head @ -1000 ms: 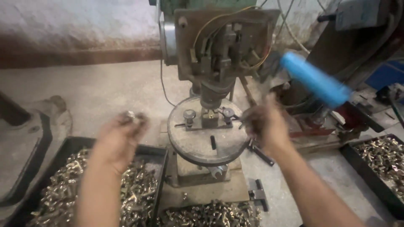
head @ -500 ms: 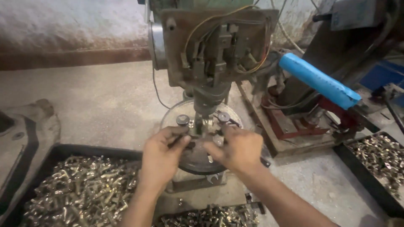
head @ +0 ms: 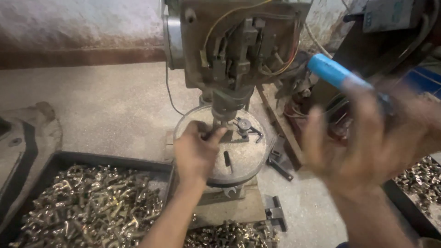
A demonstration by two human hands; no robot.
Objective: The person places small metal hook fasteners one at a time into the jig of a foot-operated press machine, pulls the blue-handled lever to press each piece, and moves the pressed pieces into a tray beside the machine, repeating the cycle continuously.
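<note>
A dark tray of brass fittings sits on the concrete floor.

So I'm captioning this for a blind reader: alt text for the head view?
A person's left hand holds a small part at the round table of a bench drill press, while the blurred right hand is raised beside a blue lever handle. Dark trays of brass parts sit below.

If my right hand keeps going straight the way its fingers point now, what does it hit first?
Most likely the blue lever handle. The right hand is blurred, open, with fingers pointing up toward that handle, which already overlaps the fingertips in the view. Depth is unclear, so I cannot tell whether they touch.
</note>
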